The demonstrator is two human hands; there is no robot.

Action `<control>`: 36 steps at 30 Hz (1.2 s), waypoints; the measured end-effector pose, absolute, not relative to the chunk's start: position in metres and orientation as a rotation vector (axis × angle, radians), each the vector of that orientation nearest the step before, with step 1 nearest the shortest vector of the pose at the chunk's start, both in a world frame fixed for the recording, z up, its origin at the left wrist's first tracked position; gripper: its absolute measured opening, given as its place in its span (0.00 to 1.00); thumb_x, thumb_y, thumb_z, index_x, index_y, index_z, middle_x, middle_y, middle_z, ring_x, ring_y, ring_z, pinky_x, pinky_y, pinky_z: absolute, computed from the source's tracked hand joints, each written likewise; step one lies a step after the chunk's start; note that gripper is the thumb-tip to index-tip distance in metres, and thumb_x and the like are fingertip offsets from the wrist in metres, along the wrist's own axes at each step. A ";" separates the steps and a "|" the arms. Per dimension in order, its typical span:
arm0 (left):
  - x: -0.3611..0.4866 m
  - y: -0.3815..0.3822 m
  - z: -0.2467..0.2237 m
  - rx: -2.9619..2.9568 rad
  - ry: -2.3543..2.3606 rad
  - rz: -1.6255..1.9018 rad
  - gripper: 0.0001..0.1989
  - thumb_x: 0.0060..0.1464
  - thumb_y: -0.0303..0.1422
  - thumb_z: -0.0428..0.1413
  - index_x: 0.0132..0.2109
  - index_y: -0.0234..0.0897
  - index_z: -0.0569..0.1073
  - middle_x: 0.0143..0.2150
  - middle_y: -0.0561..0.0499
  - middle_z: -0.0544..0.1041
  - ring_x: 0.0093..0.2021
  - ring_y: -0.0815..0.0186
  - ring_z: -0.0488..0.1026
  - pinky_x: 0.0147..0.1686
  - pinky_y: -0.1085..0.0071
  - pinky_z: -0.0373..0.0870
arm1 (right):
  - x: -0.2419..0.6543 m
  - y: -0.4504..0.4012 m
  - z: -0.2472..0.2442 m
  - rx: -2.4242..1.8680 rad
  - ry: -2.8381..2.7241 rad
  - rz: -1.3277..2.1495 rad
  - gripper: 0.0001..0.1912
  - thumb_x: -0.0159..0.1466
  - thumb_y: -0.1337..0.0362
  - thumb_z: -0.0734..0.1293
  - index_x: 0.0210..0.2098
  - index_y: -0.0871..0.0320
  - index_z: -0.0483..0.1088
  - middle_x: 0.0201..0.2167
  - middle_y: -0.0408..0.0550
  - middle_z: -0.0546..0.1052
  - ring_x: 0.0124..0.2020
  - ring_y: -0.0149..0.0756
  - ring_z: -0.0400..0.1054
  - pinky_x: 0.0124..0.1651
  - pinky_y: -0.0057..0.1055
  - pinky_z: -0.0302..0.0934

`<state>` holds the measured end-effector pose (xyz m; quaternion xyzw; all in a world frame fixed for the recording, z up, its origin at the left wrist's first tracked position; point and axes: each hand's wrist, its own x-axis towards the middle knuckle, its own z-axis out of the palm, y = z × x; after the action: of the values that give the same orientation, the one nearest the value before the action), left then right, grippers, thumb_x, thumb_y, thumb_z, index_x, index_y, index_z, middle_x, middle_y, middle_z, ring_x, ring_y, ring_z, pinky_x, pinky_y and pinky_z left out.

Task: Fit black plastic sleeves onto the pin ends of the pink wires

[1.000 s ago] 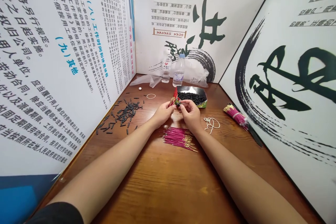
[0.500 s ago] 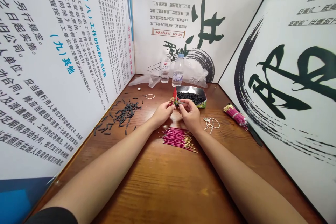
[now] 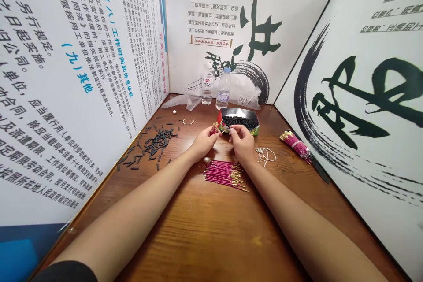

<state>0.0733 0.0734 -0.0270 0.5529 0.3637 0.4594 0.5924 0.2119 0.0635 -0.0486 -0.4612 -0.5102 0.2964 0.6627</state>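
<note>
My left hand (image 3: 204, 143) is closed around a small bunch of magenta wires (image 3: 214, 128) with gold-coloured ends pointing up. Just to its right, my right hand (image 3: 243, 140) is pinched; a thin piece may be between its fingertips, but it is too small to make out. Behind both hands sits an open box (image 3: 255, 130) filled with small black sleeves (image 3: 239, 120). Below the hands, a row of loose magenta wires (image 3: 221, 172) lies on the table, gold ends to the right.
Black sleeves (image 3: 158, 143) lie scattered on the left. Cream rubber bands (image 3: 265, 155) and a tied wire bundle (image 3: 295, 144) lie to the right, beside a dark strip (image 3: 320, 171). Two water bottles (image 3: 223, 90) and clear plastic bags (image 3: 246, 92) stand by the back panel. Panels enclose the table.
My right hand has moved slightly right, away from the wires in my left hand, opening a small gap. My left hand keeps its hold almost in place.
</note>
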 end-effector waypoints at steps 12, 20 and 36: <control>0.073 0.074 -0.027 1.293 0.841 0.988 0.05 0.53 0.30 0.51 0.32 0.36 0.61 0.17 0.63 0.53 0.17 0.78 0.45 0.20 0.75 0.42 | 0.220 0.072 -0.052 -1.052 -0.954 0.638 0.15 0.56 0.54 0.67 0.31 0.55 0.58 0.22 0.36 0.67 0.17 0.24 0.62 0.20 0.23 0.55; 0.073 0.075 -0.026 1.247 0.839 0.987 0.04 0.51 0.29 0.51 0.33 0.36 0.62 0.17 0.63 0.53 0.16 0.78 0.45 0.19 0.76 0.41 | 0.218 0.070 -0.052 -1.061 -1.114 0.753 0.16 0.53 0.54 0.71 0.29 0.56 0.64 0.24 0.41 0.71 0.24 0.30 0.67 0.29 0.29 0.64; 0.073 0.074 -0.026 1.252 0.841 1.043 0.03 0.52 0.30 0.52 0.34 0.36 0.63 0.17 0.63 0.54 0.16 0.78 0.46 0.19 0.76 0.43 | 0.213 0.066 -0.053 -1.001 -1.233 0.858 0.12 0.54 0.57 0.70 0.34 0.57 0.71 0.34 0.49 0.79 0.35 0.37 0.74 0.40 0.37 0.70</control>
<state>0.0732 0.0738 -0.0262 0.5418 0.3641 0.4514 0.6084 0.2133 0.0661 -0.0527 -0.4351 -0.5361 0.3730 0.6198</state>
